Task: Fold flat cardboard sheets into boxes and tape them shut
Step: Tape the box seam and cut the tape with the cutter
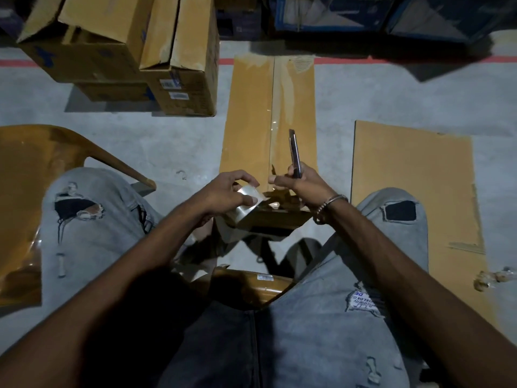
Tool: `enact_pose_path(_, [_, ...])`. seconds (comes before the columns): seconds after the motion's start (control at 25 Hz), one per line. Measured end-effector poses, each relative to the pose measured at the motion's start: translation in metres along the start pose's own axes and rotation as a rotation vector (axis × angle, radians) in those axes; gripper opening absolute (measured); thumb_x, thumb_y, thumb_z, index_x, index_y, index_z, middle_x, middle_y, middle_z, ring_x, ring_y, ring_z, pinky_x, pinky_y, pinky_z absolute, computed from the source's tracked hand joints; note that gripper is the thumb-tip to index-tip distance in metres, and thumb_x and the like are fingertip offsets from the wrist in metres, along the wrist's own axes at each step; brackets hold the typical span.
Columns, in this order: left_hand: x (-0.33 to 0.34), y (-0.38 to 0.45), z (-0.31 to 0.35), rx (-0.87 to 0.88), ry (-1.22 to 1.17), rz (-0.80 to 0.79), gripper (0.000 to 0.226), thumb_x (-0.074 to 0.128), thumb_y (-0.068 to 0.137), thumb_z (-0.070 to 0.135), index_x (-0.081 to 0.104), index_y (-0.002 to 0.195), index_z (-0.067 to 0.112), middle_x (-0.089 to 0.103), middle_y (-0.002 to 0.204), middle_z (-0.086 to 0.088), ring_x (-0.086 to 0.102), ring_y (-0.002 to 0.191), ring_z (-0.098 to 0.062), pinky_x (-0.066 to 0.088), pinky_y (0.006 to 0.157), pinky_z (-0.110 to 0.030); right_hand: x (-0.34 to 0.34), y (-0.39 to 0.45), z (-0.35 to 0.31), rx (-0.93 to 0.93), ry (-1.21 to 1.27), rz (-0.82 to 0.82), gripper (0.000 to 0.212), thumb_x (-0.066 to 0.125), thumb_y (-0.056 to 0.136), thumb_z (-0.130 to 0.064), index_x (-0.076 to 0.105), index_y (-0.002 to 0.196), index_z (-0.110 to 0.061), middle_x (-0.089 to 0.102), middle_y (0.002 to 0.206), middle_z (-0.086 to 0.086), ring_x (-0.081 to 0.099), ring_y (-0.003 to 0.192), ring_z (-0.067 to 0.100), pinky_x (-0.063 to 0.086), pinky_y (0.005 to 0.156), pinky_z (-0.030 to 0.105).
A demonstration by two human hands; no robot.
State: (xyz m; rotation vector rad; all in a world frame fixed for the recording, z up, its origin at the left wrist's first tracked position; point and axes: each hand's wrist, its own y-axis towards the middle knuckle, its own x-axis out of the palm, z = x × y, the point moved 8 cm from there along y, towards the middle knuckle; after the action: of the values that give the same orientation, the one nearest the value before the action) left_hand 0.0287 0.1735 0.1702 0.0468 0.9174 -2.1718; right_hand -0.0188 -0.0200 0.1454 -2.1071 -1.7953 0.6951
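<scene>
- Floor (377,102): grey concrete, crossed at the far end by a red line (16,63).
- Legs (92,219): the seated person's knees in torn light jeans frame the work area on both sides.
- Box (251,121): a long, folded brown carton lying on the floor between the knees, running away from the person; clear tape runs along its centre seam, and its near end lies under the hands.
- Sheet (414,186): a flat cardboard sheet on the floor, right of the box and apart from it, partly behind the right knee.
- Stacked boxes (179,88): open cartons at upper left, well apart from the work.
- Chair (33,191): yellow plastic, at the left edge beside the left knee.
- Left hand (223,193): fingers curled round a tape roll (247,204), thumb and fingertips on the shiny strip at the box's near end.
- Right hand (305,183): closed round a knife (295,152) that points away from the person over the box; a bracelet (330,204) sits on the wrist.
- Tape scraps (492,278): crumpled on the floor at the right edge, near the sheet's near corner.
</scene>
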Motion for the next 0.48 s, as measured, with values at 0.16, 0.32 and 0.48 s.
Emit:
enact_pose_path(0.16, [0.008, 0.007, 0.003, 0.081, 0.072, -0.016, 0.029, 0.08, 0.089, 0.017, 0.07, 0.113, 0.03, 0.07, 0.105, -0.008, 0.063, 0.089, -0.022, 0.05, 0.075, -0.031, 0.024, -0.014, 0.01, -0.043, 0.093, 0.054, 0.045, 0.089, 0.079, -0.026, 0.046, 0.092, -0.022, 0.078, 0.104, 0.008, 0.072, 0.079, 0.018, 0.055, 0.066, 0.03])
enact_pose_path(0.32, [0.021, 0.016, 0.011, 0.179, 0.238, 0.017, 0.03, 0.079, 0.089, 0.025, 0.069, 0.117, 0.029, 0.069, 0.102, -0.003, 0.065, 0.091, -0.025, 0.054, 0.079, -0.036, 0.014, -0.019, 0.012, -0.075, -0.088, 0.335, 0.037, 0.086, 0.077, -0.017, 0.049, 0.08, -0.023, 0.075, 0.086, 0.009, 0.073, 0.079, 0.021, 0.06, 0.066, 0.03])
enact_pose_path(0.48, [0.035, 0.026, 0.011, 0.232, 0.467, 0.022, 0.046, 0.074, 0.093, 0.032, 0.061, 0.137, 0.032, 0.067, 0.132, -0.007, 0.062, 0.116, -0.03, 0.053, 0.095, -0.042, 0.0, -0.026, 0.025, 0.028, 0.002, 0.372, 0.045, 0.093, 0.068, -0.013, 0.05, 0.073, -0.021, 0.068, 0.07, 0.008, 0.074, 0.073, 0.025, 0.062, 0.071, 0.044])
